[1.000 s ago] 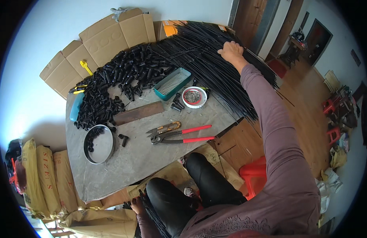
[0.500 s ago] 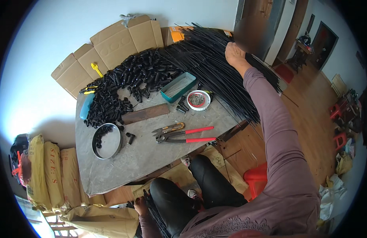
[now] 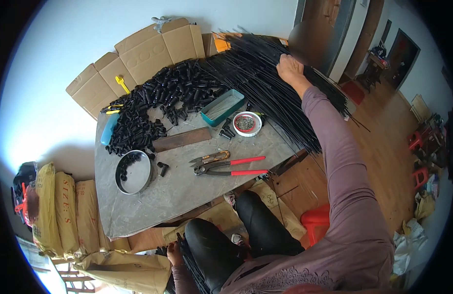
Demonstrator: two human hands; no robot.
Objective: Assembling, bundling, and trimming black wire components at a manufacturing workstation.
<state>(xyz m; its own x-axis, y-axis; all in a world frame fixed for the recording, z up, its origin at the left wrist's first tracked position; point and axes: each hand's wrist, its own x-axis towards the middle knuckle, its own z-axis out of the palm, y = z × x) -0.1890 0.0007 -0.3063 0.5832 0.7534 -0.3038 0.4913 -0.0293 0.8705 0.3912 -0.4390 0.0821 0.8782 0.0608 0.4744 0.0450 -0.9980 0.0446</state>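
Observation:
Stretched far out over the table, my right hand (image 3: pixel 291 69) is closed at the top of a big heap of thin black rods (image 3: pixel 270 83). What its fingers pinch, if anything, is too small to make out. Low down beside my left thigh, my left hand (image 3: pixel 175 256) is closed around black rods (image 3: pixel 193 267), which lie along the leg. Part of that hand is hidden by the rods and my sleeve.
The grey table (image 3: pixel 182 196) bears a pile of black plastic fittings (image 3: pixel 158 93), a teal tray (image 3: pixel 221 109), a white dish of small metal bits (image 3: pixel 247 124), red-handled pincers (image 3: pixel 231 165), snips (image 3: pixel 211 158) and a round tin (image 3: pixel 133 172). Sacks (image 3: pixel 65 210) stand left; a red stool (image 3: pixel 315 221) is right.
My right hand has shifted only slightly over the rod heap, its fingers bending down more. The left hand stays at the rods beside my thigh. The whole view has moved a little.

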